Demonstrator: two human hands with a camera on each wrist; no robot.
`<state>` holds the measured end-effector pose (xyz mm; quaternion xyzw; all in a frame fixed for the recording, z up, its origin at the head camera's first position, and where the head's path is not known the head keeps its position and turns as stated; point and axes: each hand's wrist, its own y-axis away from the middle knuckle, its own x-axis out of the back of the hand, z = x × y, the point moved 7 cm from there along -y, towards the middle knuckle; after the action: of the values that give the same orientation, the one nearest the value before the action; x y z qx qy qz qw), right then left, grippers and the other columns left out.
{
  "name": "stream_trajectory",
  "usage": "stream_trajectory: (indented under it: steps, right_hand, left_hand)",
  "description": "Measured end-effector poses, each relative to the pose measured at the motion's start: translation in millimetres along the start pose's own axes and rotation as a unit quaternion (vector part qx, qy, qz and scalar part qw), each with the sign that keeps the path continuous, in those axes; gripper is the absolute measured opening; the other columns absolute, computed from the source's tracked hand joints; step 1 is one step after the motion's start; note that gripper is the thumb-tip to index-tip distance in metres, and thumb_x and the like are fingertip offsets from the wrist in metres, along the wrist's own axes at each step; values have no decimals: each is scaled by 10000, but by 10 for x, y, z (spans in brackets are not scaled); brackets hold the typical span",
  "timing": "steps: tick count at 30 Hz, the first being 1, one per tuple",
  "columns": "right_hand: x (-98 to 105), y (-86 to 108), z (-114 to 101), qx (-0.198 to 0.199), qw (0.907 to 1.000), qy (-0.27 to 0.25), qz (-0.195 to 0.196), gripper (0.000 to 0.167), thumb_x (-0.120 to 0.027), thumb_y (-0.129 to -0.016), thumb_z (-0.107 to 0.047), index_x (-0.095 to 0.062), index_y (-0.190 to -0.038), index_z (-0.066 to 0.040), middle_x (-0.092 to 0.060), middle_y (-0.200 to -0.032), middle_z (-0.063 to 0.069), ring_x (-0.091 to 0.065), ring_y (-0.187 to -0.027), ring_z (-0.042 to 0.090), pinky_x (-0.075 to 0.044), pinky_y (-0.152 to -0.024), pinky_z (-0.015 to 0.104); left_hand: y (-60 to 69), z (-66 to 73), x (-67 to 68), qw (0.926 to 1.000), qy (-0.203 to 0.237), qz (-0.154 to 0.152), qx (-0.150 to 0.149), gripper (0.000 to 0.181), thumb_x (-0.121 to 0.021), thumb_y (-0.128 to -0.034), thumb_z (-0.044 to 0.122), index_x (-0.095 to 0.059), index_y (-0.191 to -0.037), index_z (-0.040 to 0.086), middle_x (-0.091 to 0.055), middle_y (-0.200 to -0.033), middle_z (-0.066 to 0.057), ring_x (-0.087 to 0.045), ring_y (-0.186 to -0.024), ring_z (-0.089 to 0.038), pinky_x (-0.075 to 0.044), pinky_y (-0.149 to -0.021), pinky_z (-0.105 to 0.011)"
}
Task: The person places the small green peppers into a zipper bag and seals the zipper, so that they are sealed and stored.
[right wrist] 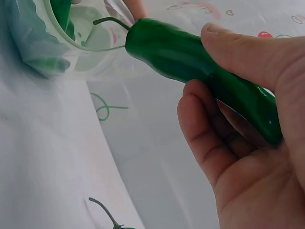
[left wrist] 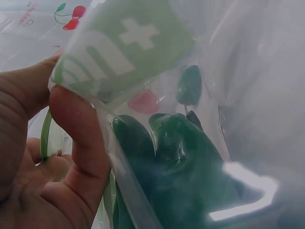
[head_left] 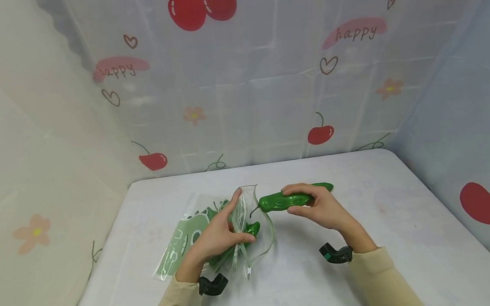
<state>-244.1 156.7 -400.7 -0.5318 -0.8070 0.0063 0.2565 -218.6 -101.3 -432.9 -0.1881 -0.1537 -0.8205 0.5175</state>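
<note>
While our left hand grips the bag, our right hand pinches the green pepper mid-body; likely light, firm, slick, best held there.

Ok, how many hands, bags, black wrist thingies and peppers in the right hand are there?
Hands: 2 (left hand, right hand)
Bag: 1
Black wrist gadgets: 2
Pepper in right hand: 1
Total: 6
Peppers inside the bag overlap, so I left them out.
</note>
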Motion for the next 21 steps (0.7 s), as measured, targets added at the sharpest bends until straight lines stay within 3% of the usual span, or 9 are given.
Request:
stream_trajectory:
  steps: [11, 21]
  right_hand:
    - [-95, -3, -84, 216, 9996, -178, -98, 382, -824, -873, -80, -703, -1231, -131, -664, -1334, 120, -644, -1154, 104, -566, -908, 225]
    - [-248, -21, -47, 358, 9988, -196, -251, 378, -825, -868, -74, -706, -1222, -134, -648, -1333, 115, -633, -1157, 149, -572, -914, 238]
  left_hand:
    - [-10, -19, -4, 10000, -5, 15, 26, 1199, -922, -776, 359, -99, -1640, 474, -357, -1606, -28, -493, -516, -131, -485, -543, -311]
    - [-3, -14, -10, 10000, 60, -9, -28, 1186, -923, -774, 343, -92, -1585, 582, -306, -1645, 19, -486, -506, -123, -488, -545, -302]
